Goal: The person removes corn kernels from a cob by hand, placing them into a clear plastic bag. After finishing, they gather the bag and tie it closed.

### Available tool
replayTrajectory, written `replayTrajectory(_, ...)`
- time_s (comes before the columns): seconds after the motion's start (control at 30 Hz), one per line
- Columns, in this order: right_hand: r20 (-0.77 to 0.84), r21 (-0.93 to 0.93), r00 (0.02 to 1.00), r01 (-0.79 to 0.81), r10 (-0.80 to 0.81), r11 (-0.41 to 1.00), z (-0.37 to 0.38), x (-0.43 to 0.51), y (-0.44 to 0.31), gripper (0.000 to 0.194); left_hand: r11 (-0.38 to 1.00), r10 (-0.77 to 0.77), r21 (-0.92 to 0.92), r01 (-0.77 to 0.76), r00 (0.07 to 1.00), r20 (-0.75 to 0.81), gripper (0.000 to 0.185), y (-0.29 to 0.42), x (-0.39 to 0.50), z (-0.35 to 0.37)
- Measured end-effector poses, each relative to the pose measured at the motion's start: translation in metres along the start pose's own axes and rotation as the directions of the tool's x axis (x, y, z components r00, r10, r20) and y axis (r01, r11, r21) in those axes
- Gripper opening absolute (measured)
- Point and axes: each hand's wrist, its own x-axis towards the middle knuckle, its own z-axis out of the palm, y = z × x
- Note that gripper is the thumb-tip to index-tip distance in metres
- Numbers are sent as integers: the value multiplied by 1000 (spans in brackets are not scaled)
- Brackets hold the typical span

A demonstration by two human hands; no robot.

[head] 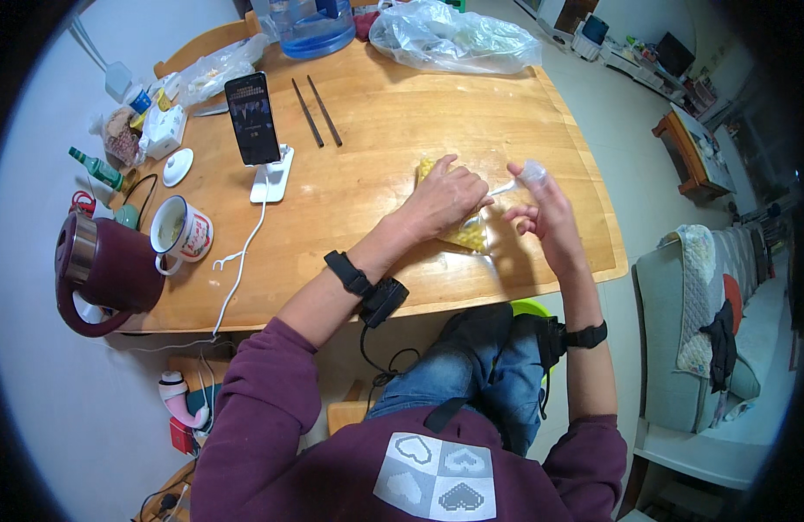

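A clear plastic bag of yellow corn kernels (468,237) lies on the wooden table in front of me. My left hand (444,196) is over the bag and grips its upper right part, hiding the middle. Kernels show above and below that hand. My right hand (547,212) is raised just to the right, with a crumpled piece of clear plastic (533,173) at its thumb and forefinger. From that plastic a whitish twisted strip (503,188) stretches to the fingers of my left hand. The other right fingers are loosely curled.
A phone (253,119) stands on a white holder (271,186) with a trailing cable. Two chopsticks (324,111) lie behind. Left are an enamel mug (196,233) and a maroon kettle (124,264). A plastic bag (457,39) and water jug (316,32) occupy the far edge.
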Motion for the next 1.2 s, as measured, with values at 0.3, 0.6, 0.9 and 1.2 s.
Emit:
replayTrajectory(0.3, 209, 189, 969, -172, 132, 967, -3, -24, -8, 51, 999, -3, -50, 2, 1000, -19, 27, 0, -1, 1)
replayTrajectory(0.6, -61, -960, 989, -21, -137, 278, 11, -15, 16, 54, 998, -23, -54, 23, 1000, -9, 26, -1, -2, -2)
replayTrajectory(0.9, 178, 483, 984, -116, 33, 868, 0, -17, -11, 49, 998, -14, -64, 13, 1000, -16, 28, -1, -1, 2)
replayTrajectory(1.2, 20, -932, 972, 103, -236, 347, 14, -24, 26, 55, 997, -27, -74, 26, 1000, -2, 23, -3, -1, -1)
